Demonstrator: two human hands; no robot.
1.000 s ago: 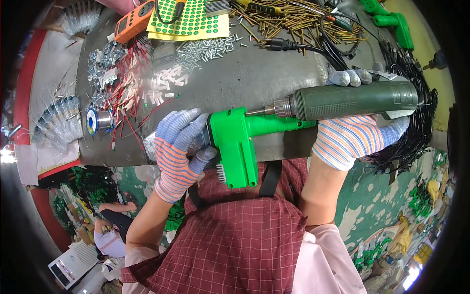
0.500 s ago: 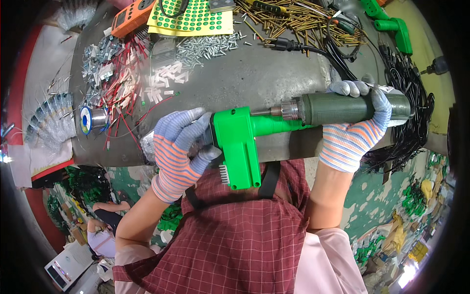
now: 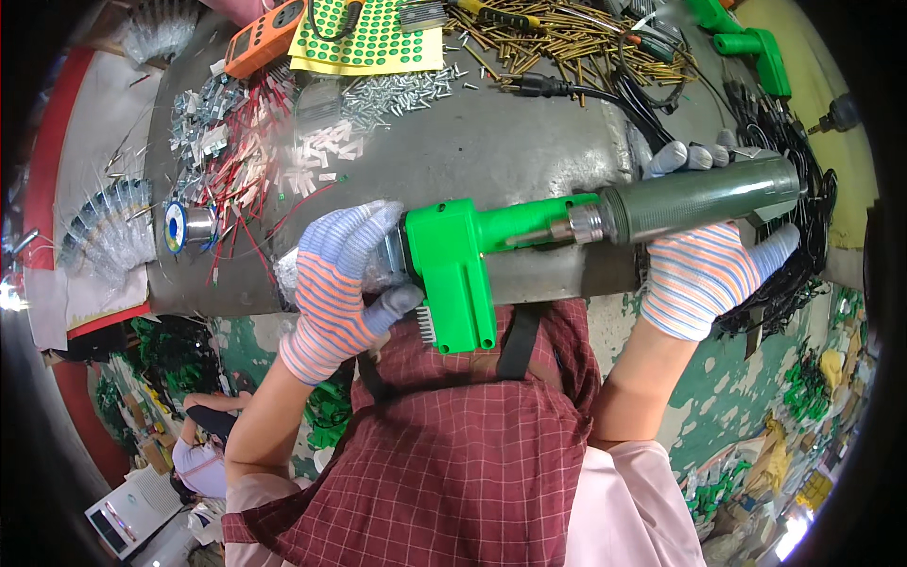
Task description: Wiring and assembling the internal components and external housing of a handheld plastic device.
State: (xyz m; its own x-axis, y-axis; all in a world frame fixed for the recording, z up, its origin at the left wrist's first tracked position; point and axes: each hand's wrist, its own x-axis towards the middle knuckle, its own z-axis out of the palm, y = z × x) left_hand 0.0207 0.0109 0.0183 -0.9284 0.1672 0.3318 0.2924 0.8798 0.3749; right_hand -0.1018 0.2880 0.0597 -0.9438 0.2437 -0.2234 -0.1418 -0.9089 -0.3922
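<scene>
My left hand (image 3: pixel 338 283), in a striped glove, is closed around the clear and dark front end of a bright green plastic tool housing (image 3: pixel 452 274) with comb-like teeth along its lower left edge. The housing's handle (image 3: pixel 529 219) extends right. My right hand (image 3: pixel 704 279), gloved too, supports a dark green electric screwdriver (image 3: pixel 704 200); its fingertips curl over the far side while the thumb sticks out to the right. The screwdriver's metal chuck (image 3: pixel 584 225) and bit lie across the handle; whether the bit touches it I cannot tell.
Silver screws (image 3: pixel 397 94), long brass-coloured screws (image 3: pixel 557 42) and red-wired parts (image 3: pixel 246 151) lie at the far side of the grey bench (image 3: pixel 491 142). A solder spool (image 3: pixel 189 227) stands left. Black cables (image 3: pixel 789 208) are heaped right. Another person (image 3: pixel 200 463) sits at lower left.
The screwdriver has tilted, its bit end dropping toward me. My right thumb has come off its body and spread out. The green housing has turned slightly, its handle end rising.
</scene>
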